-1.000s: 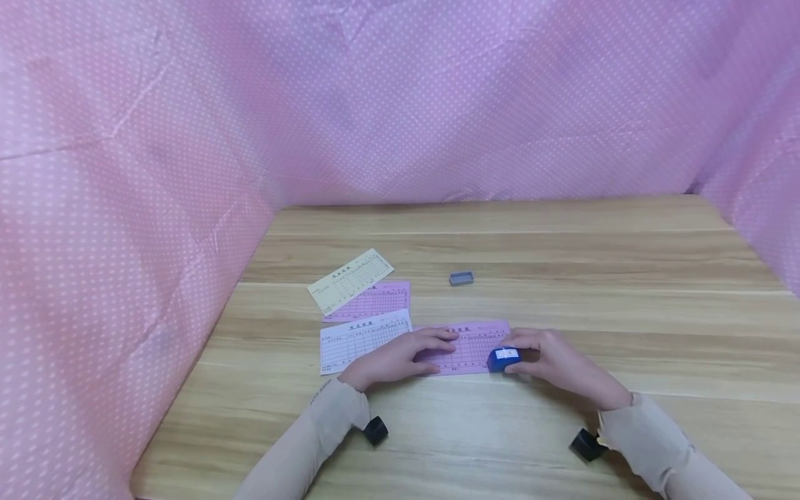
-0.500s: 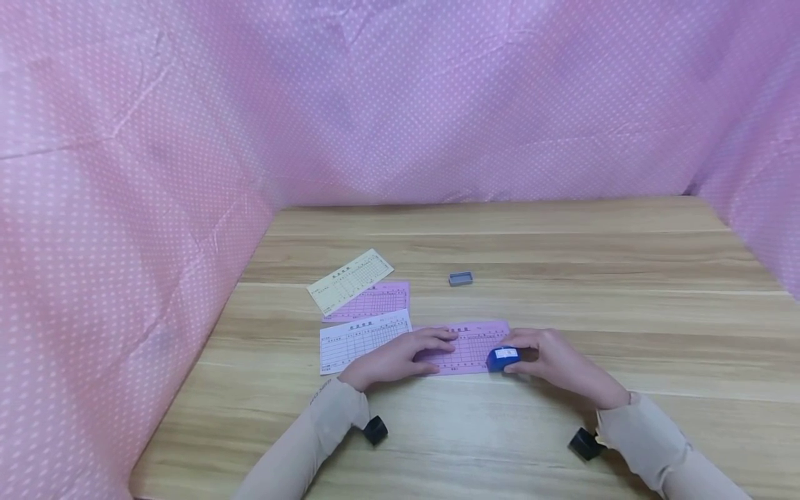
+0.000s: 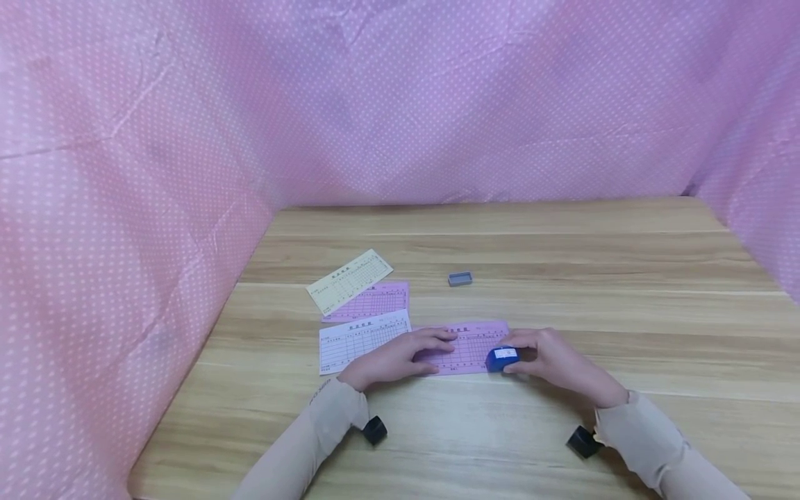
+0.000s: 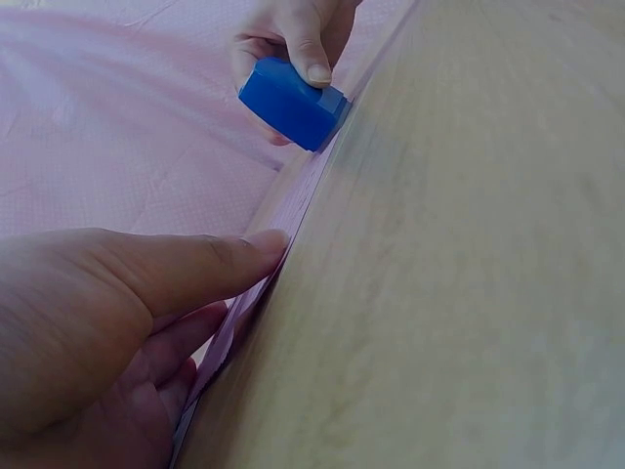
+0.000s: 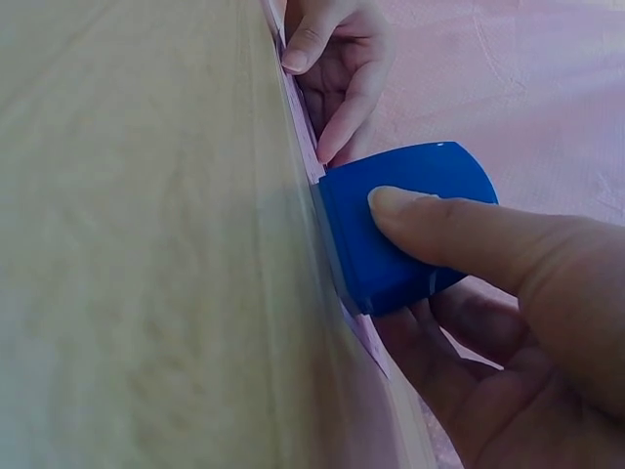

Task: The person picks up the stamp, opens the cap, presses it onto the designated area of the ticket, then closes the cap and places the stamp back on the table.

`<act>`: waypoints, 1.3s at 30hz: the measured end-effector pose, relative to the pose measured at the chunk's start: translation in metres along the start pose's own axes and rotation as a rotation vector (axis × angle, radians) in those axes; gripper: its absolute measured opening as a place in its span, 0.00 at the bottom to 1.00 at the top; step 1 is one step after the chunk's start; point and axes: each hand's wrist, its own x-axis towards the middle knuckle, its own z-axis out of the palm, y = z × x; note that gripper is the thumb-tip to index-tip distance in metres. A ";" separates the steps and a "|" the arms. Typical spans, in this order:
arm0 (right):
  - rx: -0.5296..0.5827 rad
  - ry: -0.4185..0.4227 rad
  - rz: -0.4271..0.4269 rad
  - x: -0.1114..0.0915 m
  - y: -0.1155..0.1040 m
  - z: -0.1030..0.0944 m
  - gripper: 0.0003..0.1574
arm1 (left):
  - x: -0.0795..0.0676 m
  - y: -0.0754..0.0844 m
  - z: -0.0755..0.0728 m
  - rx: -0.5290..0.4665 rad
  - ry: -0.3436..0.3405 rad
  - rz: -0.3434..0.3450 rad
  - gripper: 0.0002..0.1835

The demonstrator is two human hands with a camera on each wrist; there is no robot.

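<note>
My right hand (image 3: pixel 550 357) pinches a blue self-inking stamp (image 3: pixel 502 357) between thumb and fingers. In the right wrist view the blue stamp (image 5: pixel 405 225) stands with its base on a pink printed form (image 3: pixel 471 344), at the form's right end. With fingers spread and fairly straight, my left hand (image 3: pixel 396 357) rests on the left part of that form. In the left wrist view the left thumb (image 4: pixel 234 259) lies along the paper's near edge. The stamp's face and the paper under it are hidden.
Left of the pink form lies a white printed form (image 3: pixel 359 340), partly under the left hand. Behind it are another pink form (image 3: pixel 378 302) and a cream form (image 3: pixel 350 281) overlapping it. A small grey rectangular cap (image 3: pixel 460 278) sits farther back on the wooden table (image 3: pixel 594 271).
Nothing in the hands' hold has altered. The stamp stays on the pink form and the left hand keeps its place; only a very slight shift of the whole view shows.
</note>
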 end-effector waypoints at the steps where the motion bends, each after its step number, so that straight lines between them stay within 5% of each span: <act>1: 0.001 0.000 -0.001 0.000 0.001 0.000 0.20 | 0.000 0.000 0.000 -0.003 -0.001 -0.002 0.24; 39: -0.003 0.016 0.026 -0.002 -0.004 -0.002 0.21 | 0.001 -0.001 0.000 -0.004 0.001 0.004 0.24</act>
